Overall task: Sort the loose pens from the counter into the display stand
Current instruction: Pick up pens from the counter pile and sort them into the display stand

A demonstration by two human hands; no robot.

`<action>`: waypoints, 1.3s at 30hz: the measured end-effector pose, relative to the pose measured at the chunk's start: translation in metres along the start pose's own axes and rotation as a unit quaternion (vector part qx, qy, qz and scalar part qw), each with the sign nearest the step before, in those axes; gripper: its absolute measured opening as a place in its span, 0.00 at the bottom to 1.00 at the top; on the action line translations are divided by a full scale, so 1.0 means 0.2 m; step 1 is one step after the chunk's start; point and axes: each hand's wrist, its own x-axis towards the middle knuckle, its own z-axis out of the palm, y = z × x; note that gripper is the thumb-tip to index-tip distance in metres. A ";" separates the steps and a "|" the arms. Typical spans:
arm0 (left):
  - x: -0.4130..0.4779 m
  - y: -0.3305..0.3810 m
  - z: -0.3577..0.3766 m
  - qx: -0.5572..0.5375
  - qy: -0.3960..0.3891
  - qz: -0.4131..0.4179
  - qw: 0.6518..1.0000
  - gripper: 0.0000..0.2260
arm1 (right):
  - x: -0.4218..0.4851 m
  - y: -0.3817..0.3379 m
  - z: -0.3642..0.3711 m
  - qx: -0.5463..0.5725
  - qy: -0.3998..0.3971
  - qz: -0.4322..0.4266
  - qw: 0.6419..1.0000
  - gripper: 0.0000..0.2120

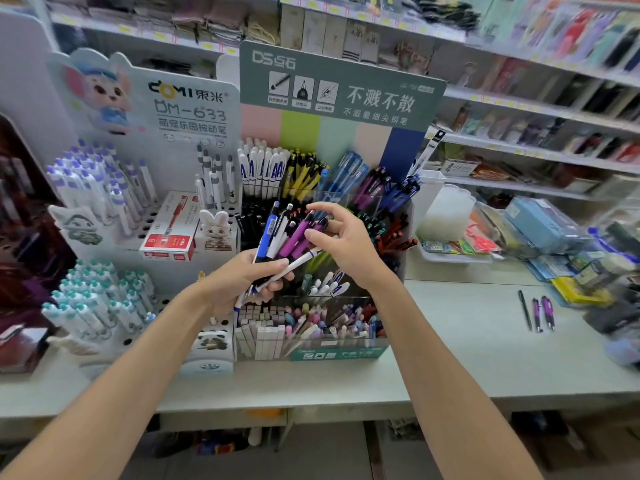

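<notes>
Left grip (pixel 242 282) holds pens (pixel 273 233); DS stand (pixel 341 95), DOMI DM-633 sign (pixel 190 110).

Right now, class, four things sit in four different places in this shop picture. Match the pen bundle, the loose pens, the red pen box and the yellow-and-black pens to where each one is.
Things
1. bundle of mixed pens
2. three loose pens
3. red pen box
4. yellow-and-black pens

Places
A. lying on the counter, right of the stands
B. upright in the top row of the green display stand
C. gripped in the left hand
D. resting on the white stand

Pairs: 1-C, 2-A, 3-D, 4-B
</notes>
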 end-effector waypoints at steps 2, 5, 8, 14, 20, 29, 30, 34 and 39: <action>0.01 0.01 -0.01 0.009 -0.004 -0.005 1.000 0.12 | 0.01 0.00 -0.03 0.002 0.018 -0.008 1.000 0.14; 0.03 0.04 0.03 0.031 -0.012 -0.005 0.999 0.10 | 0.03 -0.03 -0.06 -0.019 0.000 -0.014 1.000 0.14; 0.08 0.09 0.11 0.052 -0.018 0.022 0.998 0.04 | 0.05 -0.06 -0.10 -0.112 -0.015 -0.042 0.993 0.22; 0.21 0.15 0.20 0.072 0.000 0.036 0.997 0.05 | 0.14 -0.07 -0.29 -0.098 0.056 -0.044 0.993 0.19; 0.34 0.15 0.21 0.024 0.129 0.062 0.989 0.10 | 0.30 -0.08 -0.69 -0.043 0.221 -0.049 0.973 0.15; 0.45 0.21 0.29 -0.004 0.191 0.097 0.977 0.10 | 0.58 0.06 -0.72 -0.202 0.116 -0.094 0.968 0.21; 0.45 0.21 0.29 -0.008 0.190 0.098 0.977 0.10 | 0.59 0.08 -0.70 -0.209 0.103 -0.098 0.968 0.20; 0.44 0.22 0.30 -0.029 0.182 0.105 0.977 0.10 | 0.62 0.15 -0.65 -0.332 0.059 -0.119 0.934 0.19; 0.43 0.22 0.32 -0.039 0.162 0.113 0.979 0.09 | 0.61 0.22 -0.65 -0.529 0.074 -0.162 0.830 0.20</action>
